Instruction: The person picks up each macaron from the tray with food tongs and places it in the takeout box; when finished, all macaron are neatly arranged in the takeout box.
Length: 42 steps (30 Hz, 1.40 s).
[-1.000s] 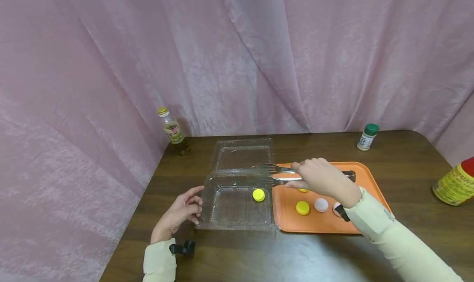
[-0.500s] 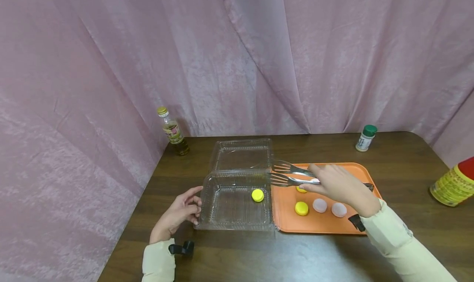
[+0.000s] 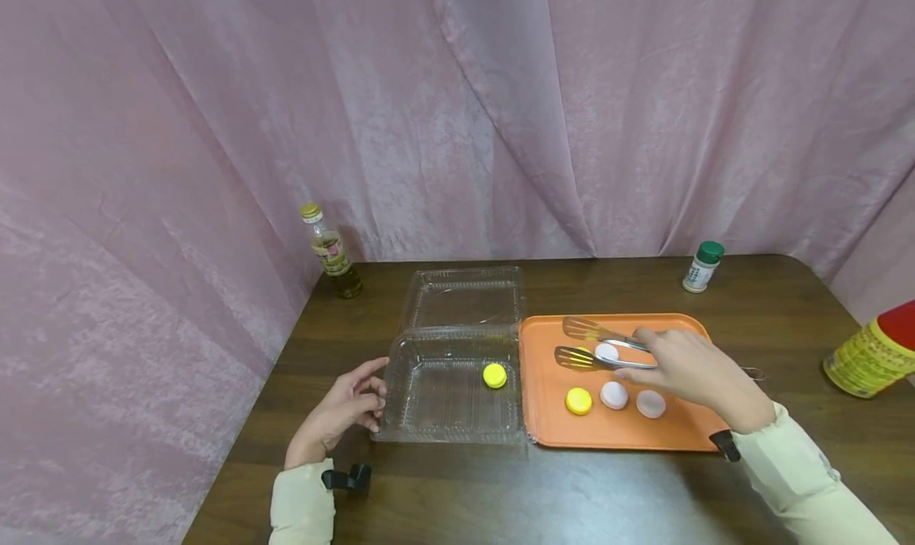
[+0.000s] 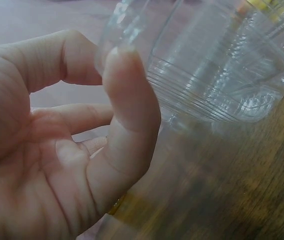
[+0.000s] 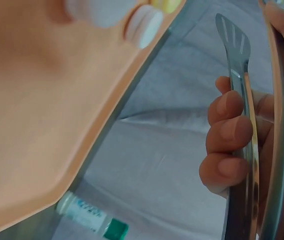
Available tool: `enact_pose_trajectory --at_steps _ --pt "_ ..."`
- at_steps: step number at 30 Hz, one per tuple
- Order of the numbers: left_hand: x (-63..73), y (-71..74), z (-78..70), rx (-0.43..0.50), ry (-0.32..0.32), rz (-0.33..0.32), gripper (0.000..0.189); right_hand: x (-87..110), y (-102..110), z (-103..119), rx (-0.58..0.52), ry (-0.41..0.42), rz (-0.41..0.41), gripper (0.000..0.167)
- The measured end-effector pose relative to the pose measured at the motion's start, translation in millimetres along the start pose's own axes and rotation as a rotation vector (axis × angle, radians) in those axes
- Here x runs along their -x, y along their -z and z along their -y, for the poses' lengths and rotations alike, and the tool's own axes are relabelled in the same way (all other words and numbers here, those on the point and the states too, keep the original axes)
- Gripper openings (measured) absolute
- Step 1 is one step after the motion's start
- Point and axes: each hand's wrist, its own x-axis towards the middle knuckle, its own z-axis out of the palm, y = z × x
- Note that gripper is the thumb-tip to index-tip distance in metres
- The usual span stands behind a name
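Note:
In the head view a clear plastic clamshell box [image 3: 443, 398] lies with its lid folded back, one yellow macaron [image 3: 495, 376] inside. My left hand [image 3: 346, 408] pinches the box's left rim between thumb and finger. To the right is an orange tray [image 3: 593, 434] with a yellow macaron [image 3: 578, 401] and several white macarons [image 3: 614, 395]. My right hand [image 3: 689, 370] grips metal tongs [image 3: 625, 363] whose slotted ends are spread above the tray's back part, with nothing between them. Another yellow macaron [image 3: 584, 353] is partly hidden under the tongs.
An oil bottle [image 3: 333, 255] stands at the table's back left. Toward the back right is a green-capped shaker [image 3: 703, 267]. A yellow container with a red lid [image 3: 875, 350] stands at the far right. A pink curtain [image 3: 465, 132] hangs behind the table.
My right hand has drawn the tongs rightward from beside the box to over the tray, uncovering more macarons. The left hand keeps its place on the box rim.

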Motion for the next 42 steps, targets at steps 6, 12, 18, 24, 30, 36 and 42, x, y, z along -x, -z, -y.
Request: enact_pose_trajectory --at_steps 6,12,18,24,30,36,42 --pt "-1.1 1.0 0.7 0.001 -0.005 0.0 0.07 11.2 -3.5 -11.4 -0.005 -0.077 0.035 0.055" --pt "-0.7 0.9 2.6 0.011 -0.009 -0.009 0.069 20.2 -8.0 -22.6 0.025 -0.099 0.028 0.056" --pt "0.5 0.8 2.6 0.016 -0.009 -0.015 0.07 26.9 -8.4 -33.1 0.046 -0.111 0.024 0.049" --pt "0.2 0.7 2.5 0.024 -0.014 -0.007 0.069 31.4 -9.1 -40.3 0.059 -0.119 0.04 0.042" --pt "1.1 0.8 2.7 0.024 -0.016 0.004 0.07 31.5 -12.8 -44.8 0.083 -0.119 0.058 0.043" --pt "0.8 0.4 2.9 0.015 -0.012 0.01 0.07 30.6 -14.3 -46.4 0.078 -0.115 0.053 0.036" --pt "0.3 1.0 1.6 0.019 -0.013 0.01 0.07 28.3 -12.5 -45.7 0.092 -0.102 0.025 0.036"
